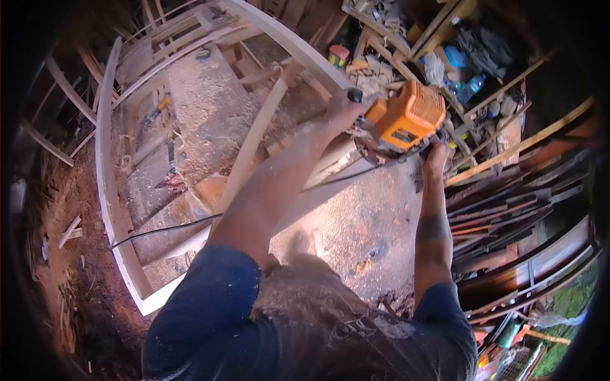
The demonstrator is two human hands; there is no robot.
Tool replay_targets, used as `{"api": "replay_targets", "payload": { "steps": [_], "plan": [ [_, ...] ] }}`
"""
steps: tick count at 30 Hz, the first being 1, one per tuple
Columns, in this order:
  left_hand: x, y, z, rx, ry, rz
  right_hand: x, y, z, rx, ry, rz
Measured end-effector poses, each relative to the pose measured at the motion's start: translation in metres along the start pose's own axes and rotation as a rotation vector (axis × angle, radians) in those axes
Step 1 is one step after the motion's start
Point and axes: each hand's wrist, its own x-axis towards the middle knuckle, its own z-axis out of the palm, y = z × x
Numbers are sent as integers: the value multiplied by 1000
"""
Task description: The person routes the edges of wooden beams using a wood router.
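Note:
An orange power tool [410,117] is held out in front of me at the upper right, over the end of a wooden frame. My left hand [345,108] is closed round a black knob on the tool's left side. On its right side my right hand [436,156] grips a black handle. A black cable [171,227] runs from the tool leftward across the frame. The curved wooden frame [109,190] reaches from the left round to the tool, with a pale crosspiece [264,120] inside it. The tool's underside is hidden.
A dusty board [206,114] lies within the frame, with a smaller tool [159,109] on it. Stacked wooden strips [502,216] stand at the right. Blue plastic bottles [469,89] and scrap fill the upper right. Wood pieces [71,232] litter the floor at left.

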Motion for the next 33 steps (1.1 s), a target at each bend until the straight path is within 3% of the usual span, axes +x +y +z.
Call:
{"api": "replay_targets", "payload": {
  "steps": [3,5,6,7,8,10,11,14,22,28,33],
  "plan": [
    [-47,29,-44,-79,67,56,-18,4,-1,2,-115,-148],
    [-87,40,-75,-198,190,191,-45,4,13,220,17,36],
    [-98,22,-80,-198,339,264,-79,-25,36,-110,-177,-425],
    [-134,48,-114,-203,267,268,-112,-53,59,-332,-252,-932],
    [-167,59,-143,-62,246,212,-137,-63,71,-364,-243,-1172],
    [-214,52,-174,-70,437,456,-181,-70,86,-185,-321,-913],
    [-247,60,-199,-116,355,411,-202,-72,91,-63,-356,-700],
    [-335,71,-262,12,490,536,-278,-76,104,71,-442,-487],
    [-563,89,-404,103,693,681,-493,-103,128,108,-643,-350],
    [-643,77,-486,105,777,709,-606,-115,181,110,-758,-311],
    [-677,29,-555,106,825,669,-684,-93,266,123,-892,-256]
  ]
}}
